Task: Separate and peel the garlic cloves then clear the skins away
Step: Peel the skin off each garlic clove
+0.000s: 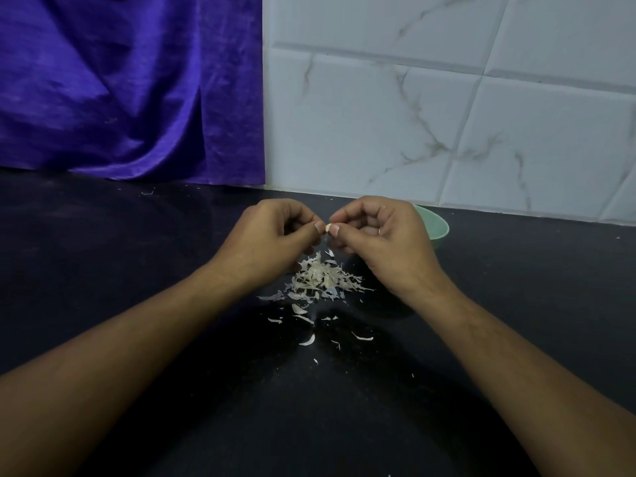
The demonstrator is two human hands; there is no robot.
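Head view: we see a small garlic clove [328,228] pinched between the fingertips of the left hand [272,232] and the right hand [382,235], both with curled fingers, above the black worktop [137,270]. Directly below the hands lies a pile of garlic skins [320,280], with loose flakes nearer to us. A green bowl [437,226] stands behind the right hand, partly hidden.

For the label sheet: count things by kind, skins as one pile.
hands: 2 (left hand, right hand)
garlic clove: 1
skin pile: 1
green bowl: 1
purple cloth: 1
total: 6
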